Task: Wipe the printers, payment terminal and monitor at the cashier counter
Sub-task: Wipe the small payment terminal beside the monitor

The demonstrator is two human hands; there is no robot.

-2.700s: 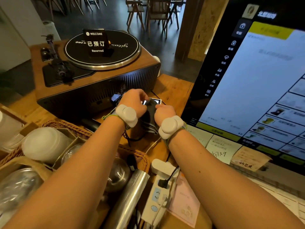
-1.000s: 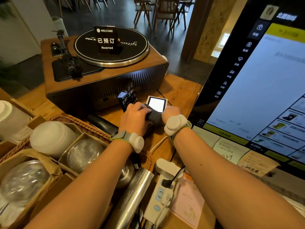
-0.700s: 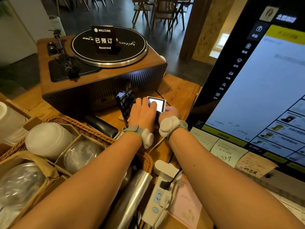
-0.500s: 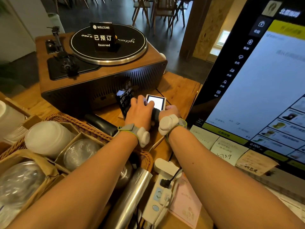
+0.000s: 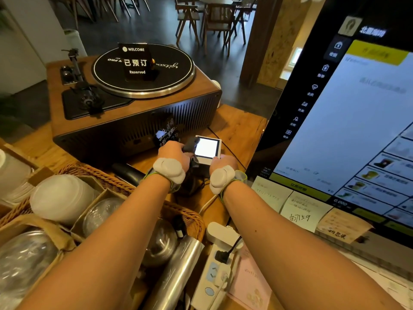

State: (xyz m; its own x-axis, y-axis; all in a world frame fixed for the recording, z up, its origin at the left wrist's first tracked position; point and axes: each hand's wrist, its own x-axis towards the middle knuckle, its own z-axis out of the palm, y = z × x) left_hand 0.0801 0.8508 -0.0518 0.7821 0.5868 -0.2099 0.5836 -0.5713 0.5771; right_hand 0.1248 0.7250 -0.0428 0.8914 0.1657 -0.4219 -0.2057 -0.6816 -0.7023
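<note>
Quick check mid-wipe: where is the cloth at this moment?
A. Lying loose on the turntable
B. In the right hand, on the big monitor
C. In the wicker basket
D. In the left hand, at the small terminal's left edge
D: the dark grey cloth sticks out of the left hand against the left edge of the payment terminal, while the right hand holds the terminal's near right corner.

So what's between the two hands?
Head view: the lit payment terminal, gripped by the right hand, and a dark cloth the left hand holds at its edge.
</note>
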